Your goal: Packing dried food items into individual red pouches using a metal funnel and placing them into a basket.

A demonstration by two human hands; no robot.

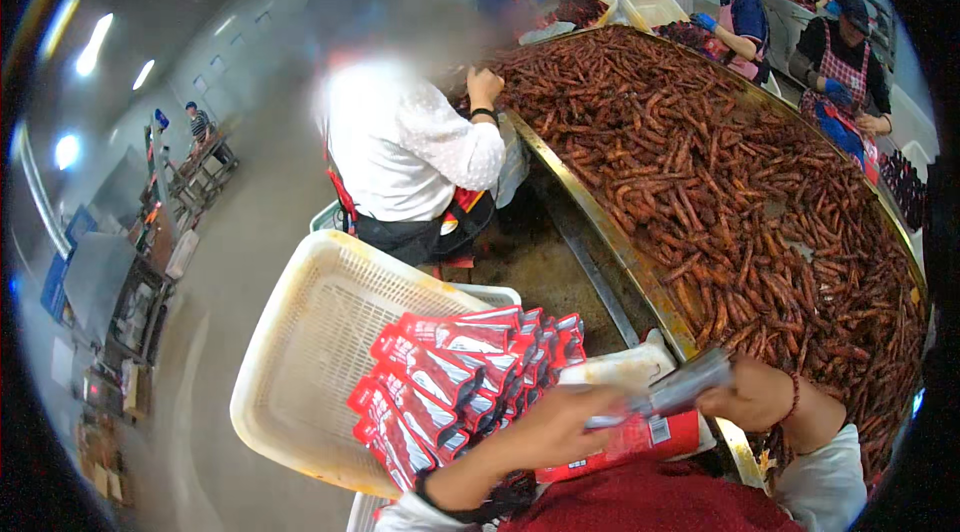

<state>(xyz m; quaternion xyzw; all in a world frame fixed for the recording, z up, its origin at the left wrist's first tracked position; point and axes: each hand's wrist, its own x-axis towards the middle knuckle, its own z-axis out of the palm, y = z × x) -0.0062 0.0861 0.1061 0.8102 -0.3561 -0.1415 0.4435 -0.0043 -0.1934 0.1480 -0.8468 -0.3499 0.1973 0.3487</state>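
Note:
Between my hands is a silver-grey object (690, 384), too blurred to tell whether it is a metal tube or a foil pouch. My left hand (555, 423) grips its left end. My right hand (746, 393), with a beaded bracelet at the wrist, grips the other end beside the table's rim. Under them lies a red printed packet (637, 449) with a barcode. Left of my hands, red-and-silver pouches (442, 374) lie overlapping in rows in a white plastic basket (300, 352). Long reddish-brown meat pieces (720, 209) cover the table to the right.
A metal rim (607, 232) edges the table. A co-worker in a white top (412, 134) sits ahead, beyond the basket. Other co-workers work along the far side, near a cream tub (656, 6). Concrete floor (202, 322) and equipment (112, 299) are at left.

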